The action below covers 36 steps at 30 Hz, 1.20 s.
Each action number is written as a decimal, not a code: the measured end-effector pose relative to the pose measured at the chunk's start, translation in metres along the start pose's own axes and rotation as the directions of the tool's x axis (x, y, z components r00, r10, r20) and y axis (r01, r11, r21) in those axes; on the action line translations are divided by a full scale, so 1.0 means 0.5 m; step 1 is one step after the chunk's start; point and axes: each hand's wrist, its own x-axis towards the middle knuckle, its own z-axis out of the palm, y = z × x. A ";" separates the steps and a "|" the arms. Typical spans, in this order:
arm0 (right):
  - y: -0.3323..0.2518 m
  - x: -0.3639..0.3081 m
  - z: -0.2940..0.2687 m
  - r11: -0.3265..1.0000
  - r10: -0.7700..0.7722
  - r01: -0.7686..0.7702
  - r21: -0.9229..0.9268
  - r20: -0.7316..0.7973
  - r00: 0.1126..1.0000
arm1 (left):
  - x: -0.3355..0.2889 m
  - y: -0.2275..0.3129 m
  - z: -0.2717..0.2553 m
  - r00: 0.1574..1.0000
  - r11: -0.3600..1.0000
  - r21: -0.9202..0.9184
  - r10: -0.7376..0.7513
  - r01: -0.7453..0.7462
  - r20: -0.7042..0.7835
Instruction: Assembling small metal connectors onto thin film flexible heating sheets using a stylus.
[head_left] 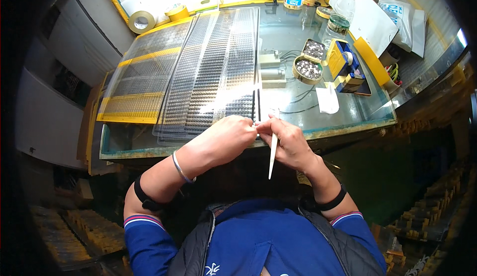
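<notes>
Head view is showing both hands meeting at the near edge of the bench [348, 122], fingertips touching. The left hand [226, 137] is curling knuckles-up, its fingers pinching something too small to identify at the near end of a narrow dark strip [256, 106]. The right hand [288, 142] is gripping a slim white stick [272, 154], which is pointing down toward the person's chest, while its fingertips are pressing at the same spot. Both forearms are angling inward from the lower edge, each wearing a dark band; the left wrist is carrying a metal bangle [181, 169].

Clear ribbed plastic sheets [208, 72] are lying stacked on the glass-topped bench, just left of the strip. Two small tins of dark pieces [309, 68] are sitting well beyond the right hand, beside a blue and yellow box [343, 60]. Tape rolls [141, 21] are resting at the far left corner.
</notes>
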 end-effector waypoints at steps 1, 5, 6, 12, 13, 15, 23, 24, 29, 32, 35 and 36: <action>0.000 0.001 0.000 1.000 -0.008 0.008 0.001 0.002 1.000 | 0.005 0.001 -0.007 0.998 0.999 0.037 0.015 -0.017 0.064; 0.000 0.001 -0.001 0.999 -0.041 0.041 -0.034 -0.010 0.999 | 0.022 0.011 -0.022 0.990 0.996 0.061 0.052 -0.060 0.130; 0.000 0.001 -0.002 0.998 -0.042 0.042 -0.043 -0.011 0.999 | 0.026 0.016 -0.021 0.987 0.997 0.064 0.030 -0.040 0.157; 0.006 0.000 -0.001 0.998 -0.045 0.045 -0.046 -0.011 0.999 | 0.014 0.020 0.011 0.999 0.988 0.145 0.049 -0.050 0.015; 0.005 0.000 0.001 0.998 -0.054 0.053 -0.035 -0.015 0.998 | 0.008 0.017 0.019 0.997 0.984 0.170 0.061 -0.052 -0.044; 0.010 -0.002 0.004 0.999 -0.029 0.029 -0.037 -0.016 0.999 | 0.001 0.006 0.038 0.988 0.997 0.071 0.025 -0.015 -0.155; 0.004 -0.002 0.003 0.999 0.022 -0.022 -0.029 -0.009 1.000 | -0.019 -0.011 0.041 0.937 0.889 -0.444 -0.247 0.117 -0.248; 0.005 -0.003 0.004 0.999 0.018 -0.019 -0.034 -0.017 1.000 | -0.027 -0.026 0.035 0.950 0.858 -0.485 -0.273 0.170 -0.150; -0.004 0.001 0.000 0.999 0.027 -0.027 -0.017 0.005 1.000 | -0.045 -0.018 0.053 0.889 0.748 -0.614 -0.429 0.252 -0.157; -0.013 0.003 -0.006 0.995 0.093 -0.094 0.046 0.025 0.995 | -0.039 -0.011 0.072 0.879 0.823 -0.540 -0.377 0.174 -0.292; -0.018 0.006 -0.003 0.998 0.018 -0.017 0.053 -0.008 1.000 | -0.038 -0.010 0.081 0.870 0.867 -0.487 -0.316 0.103 -0.379; -0.019 0.007 0.000 1.000 0.011 -0.011 0.025 -0.017 1.000 | -0.037 -0.010 0.088 0.866 0.903 -0.421 -0.274 0.082 -0.419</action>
